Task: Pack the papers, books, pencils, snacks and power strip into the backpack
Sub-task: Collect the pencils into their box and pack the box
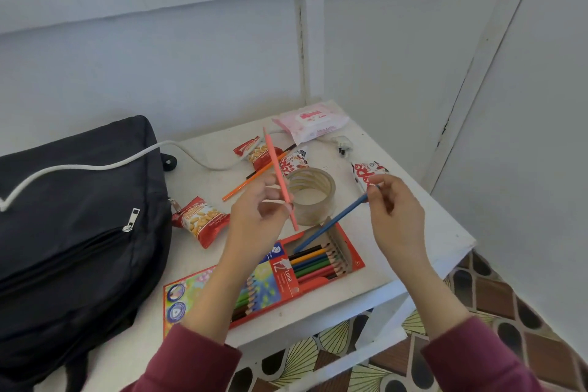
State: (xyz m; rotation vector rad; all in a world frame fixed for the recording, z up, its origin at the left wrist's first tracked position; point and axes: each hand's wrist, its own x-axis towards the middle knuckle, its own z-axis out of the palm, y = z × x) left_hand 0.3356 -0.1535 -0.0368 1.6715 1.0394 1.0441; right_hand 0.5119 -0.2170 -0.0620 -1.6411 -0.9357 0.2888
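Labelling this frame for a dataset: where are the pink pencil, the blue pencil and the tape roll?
pink pencil [275, 164], head view, upper shaft.
blue pencil [337, 219], head view, mid-shaft.
tape roll [318, 177], head view, top rim.

Seen from above, a person's left hand [254, 216] pinches a pink pencil [278, 175] upright while the right hand [397, 210] holds a blue pencil [331, 223] slanted down to the open end of a red pencil box [276, 283] (coloured pencils lie inside). On the white table [413, 232] sit a black backpack [70, 216] with a white cord [95, 165] across it, a tape roll [313, 191], a peanut packet [200, 221] and an orange pencil [251, 178]
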